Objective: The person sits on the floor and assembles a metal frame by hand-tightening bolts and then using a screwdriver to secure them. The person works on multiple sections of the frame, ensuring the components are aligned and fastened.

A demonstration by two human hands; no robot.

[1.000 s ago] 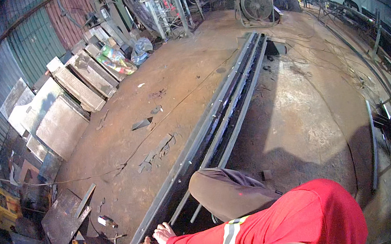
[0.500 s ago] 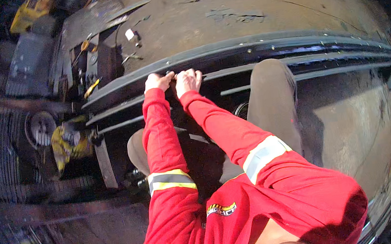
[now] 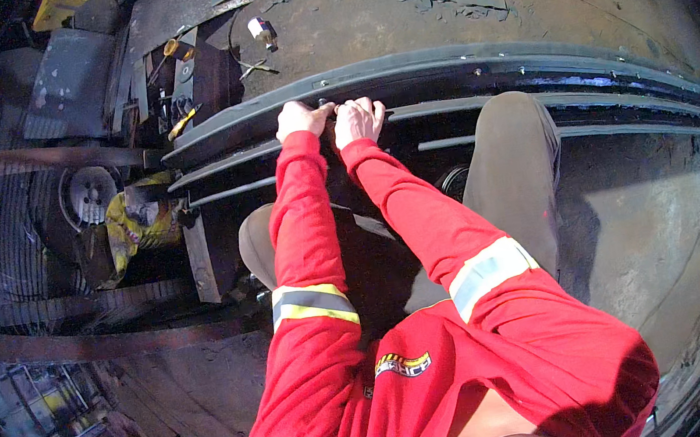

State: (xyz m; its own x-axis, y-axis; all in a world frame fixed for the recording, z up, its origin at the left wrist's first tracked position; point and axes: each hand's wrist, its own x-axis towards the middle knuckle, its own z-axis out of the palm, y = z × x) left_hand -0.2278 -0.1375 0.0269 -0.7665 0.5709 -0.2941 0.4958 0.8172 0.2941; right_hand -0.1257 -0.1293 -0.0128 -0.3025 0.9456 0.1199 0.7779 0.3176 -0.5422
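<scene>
My left hand [image 3: 302,120] and my right hand [image 3: 358,121] work side by side at a long dark metal channel [image 3: 435,59] that runs across in front of me. The fingers of both are closed, thumbs towards each other. A small dark piece, perhaps a bolt end, shows between them at the channel's inner face; what each hand grips is too small to tell. Several small bolts or studs, such as one bright stud [image 3: 477,72], stand along the channel further right. Nearer to me, a thin metal bar [image 3: 604,129] lies parallel to it.
Tools lie left of the channel's end, among them a yellow-handled tool [image 3: 184,123]. Beyond is a small white container [image 3: 260,30]. At left are a round metal wheel [image 3: 91,196], a yellow bag [image 3: 127,235] and a rusty beam [image 3: 118,339]. My knee [image 3: 512,140] rises beside the channel.
The whole view has shifted, so the scene sits slightly further right and higher. Both hands stay at the same place on the channel, with little change in their grip.
</scene>
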